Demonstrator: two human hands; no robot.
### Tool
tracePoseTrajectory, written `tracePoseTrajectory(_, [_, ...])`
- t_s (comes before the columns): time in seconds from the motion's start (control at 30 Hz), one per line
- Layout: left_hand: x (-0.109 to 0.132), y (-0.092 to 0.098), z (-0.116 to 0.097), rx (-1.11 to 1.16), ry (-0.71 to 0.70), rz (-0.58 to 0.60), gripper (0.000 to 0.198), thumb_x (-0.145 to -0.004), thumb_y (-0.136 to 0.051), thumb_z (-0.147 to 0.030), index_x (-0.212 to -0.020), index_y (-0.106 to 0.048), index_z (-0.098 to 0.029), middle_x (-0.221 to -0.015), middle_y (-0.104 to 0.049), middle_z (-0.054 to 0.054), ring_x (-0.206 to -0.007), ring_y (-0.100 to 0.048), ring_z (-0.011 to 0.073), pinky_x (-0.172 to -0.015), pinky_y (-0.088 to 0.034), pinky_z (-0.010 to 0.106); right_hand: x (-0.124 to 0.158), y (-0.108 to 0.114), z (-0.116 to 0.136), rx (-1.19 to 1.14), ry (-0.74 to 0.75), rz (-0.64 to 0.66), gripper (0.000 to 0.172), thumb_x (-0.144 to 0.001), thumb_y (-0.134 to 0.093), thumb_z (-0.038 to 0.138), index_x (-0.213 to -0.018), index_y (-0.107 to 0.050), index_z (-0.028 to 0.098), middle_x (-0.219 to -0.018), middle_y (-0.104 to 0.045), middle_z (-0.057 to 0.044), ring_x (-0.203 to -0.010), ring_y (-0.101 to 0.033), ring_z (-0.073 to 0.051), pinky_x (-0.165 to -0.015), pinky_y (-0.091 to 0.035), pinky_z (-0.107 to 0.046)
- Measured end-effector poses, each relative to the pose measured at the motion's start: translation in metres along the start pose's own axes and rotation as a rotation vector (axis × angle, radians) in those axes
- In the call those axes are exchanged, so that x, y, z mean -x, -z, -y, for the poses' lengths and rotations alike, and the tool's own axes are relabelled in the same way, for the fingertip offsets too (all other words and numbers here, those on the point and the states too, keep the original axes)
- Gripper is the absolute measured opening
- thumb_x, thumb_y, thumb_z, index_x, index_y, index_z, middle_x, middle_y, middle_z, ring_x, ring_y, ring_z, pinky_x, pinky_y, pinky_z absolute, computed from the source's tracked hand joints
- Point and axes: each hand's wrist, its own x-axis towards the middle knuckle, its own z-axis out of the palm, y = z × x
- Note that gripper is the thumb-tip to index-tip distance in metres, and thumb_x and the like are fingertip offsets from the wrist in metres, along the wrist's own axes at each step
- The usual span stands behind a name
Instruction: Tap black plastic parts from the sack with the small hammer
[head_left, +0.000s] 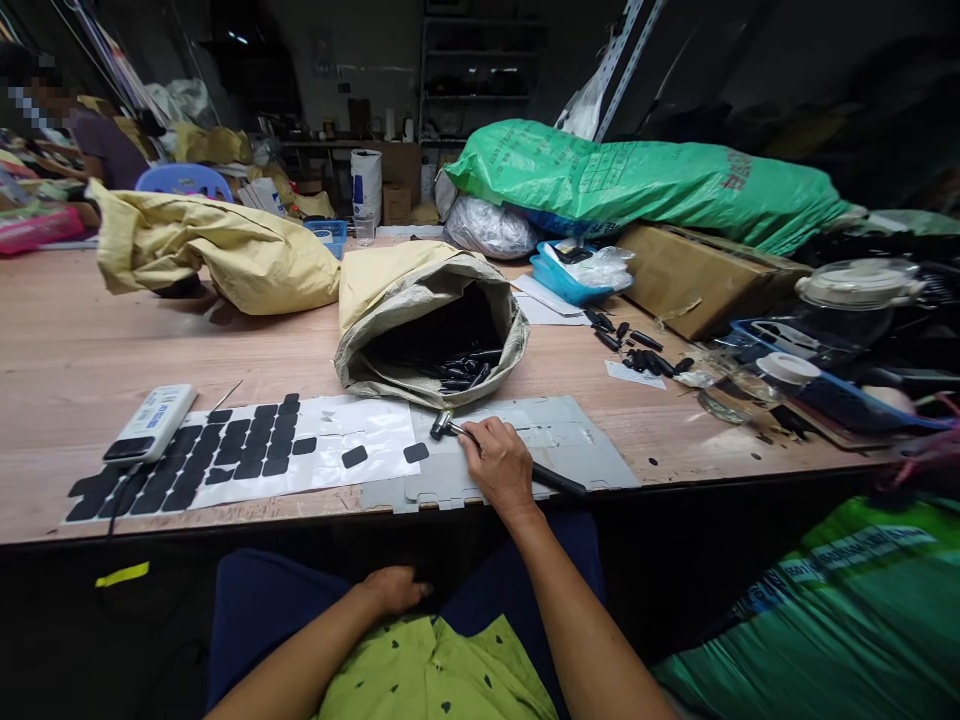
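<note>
Grey card (592,455) lies under our hammer (556,479), perhaps to spare the table (255,350). Our right hand (498,464) closes fingers round it near the head, probably for control; our left hand (397,590) rests half-curled, whether empty we cannot tell.

The hammer's handle (559,479) is black, the sack (382,280) tan

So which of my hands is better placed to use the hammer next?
Your right hand, most likely: it grips the hammer over the gray board, while your left hand is off the table, away from the hammer.
</note>
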Motion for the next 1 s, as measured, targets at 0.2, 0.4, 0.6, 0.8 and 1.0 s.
tracePoseTrajectory(0.2, [0.034,0.054,-0.065,-0.188,-0.339,0.206,0.034,-0.076,-0.071,-0.045,-0.102,-0.075,-0.024,-0.093,-0.075,0.007,-0.087,-0.069,0.0271,-0.074,-0.052,0.034,-0.001,0.0,0.0,0.003,0.006,0.007,0.016,-0.092,-0.056,0.028,-0.098,-0.069,0.022,-0.088,-0.063,-0.004,-0.083,-0.051,-0.02,-0.075,-0.037,-0.031])
tracePoseTrajectory(0.4, [0.033,0.161,-0.139,0.158,-0.739,0.05,0.031,-0.086,-0.062,-0.046,-0.095,-0.074,-0.019,-0.08,-0.07,0.001,-0.071,-0.062,0.0144,-0.067,-0.048,0.023,0.0,0.0,0.0,0.029,-0.002,0.022,0.016,-0.091,-0.054,0.025,-0.097,-0.069,0.022,-0.087,-0.061,-0.005,-0.082,-0.049,-0.02,-0.071,-0.035,-0.031])
tracePoseTrajectory(0.6, [-0.046,0.22,-0.174,0.052,-0.405,-0.955,0.04,-0.078,-0.072,-0.03,-0.115,-0.067,-0.015,-0.1,-0.063,0.007,-0.088,-0.061,0.0192,-0.083,-0.048,0.03,-0.003,0.003,0.002,0.005,-0.016,0.038,0.014,-0.09,-0.058,0.028,-0.097,-0.07,0.023,-0.088,-0.062,-0.005,-0.084,-0.05,-0.019,-0.074,-0.035,-0.031])
tracePoseTrajectory(0.8, [-0.084,0.226,-0.175,-0.034,-0.315,-0.891,0.018,-0.081,-0.072,-0.03,-0.095,-0.071,-0.019,-0.092,-0.066,0.006,-0.088,-0.061,0.0203,-0.079,-0.046,0.03,-0.004,0.004,0.001,-0.002,-0.026,0.045,0.013,-0.09,-0.059,0.028,-0.096,-0.07,0.024,-0.086,-0.061,-0.004,-0.084,-0.051,-0.019,-0.073,-0.035,-0.03])
tracePoseTrajectory(1.0, [-0.041,0.221,-0.144,0.256,-0.45,-0.948,0.014,-0.079,-0.071,-0.029,-0.088,-0.07,-0.018,-0.072,-0.063,-0.001,-0.069,-0.057,0.0142,-0.066,-0.043,0.026,-0.004,0.004,0.001,-0.014,-0.022,0.032,0.013,-0.09,-0.059,0.027,-0.096,-0.07,0.024,-0.087,-0.062,-0.005,-0.084,-0.051,-0.02,-0.074,-0.036,-0.031])
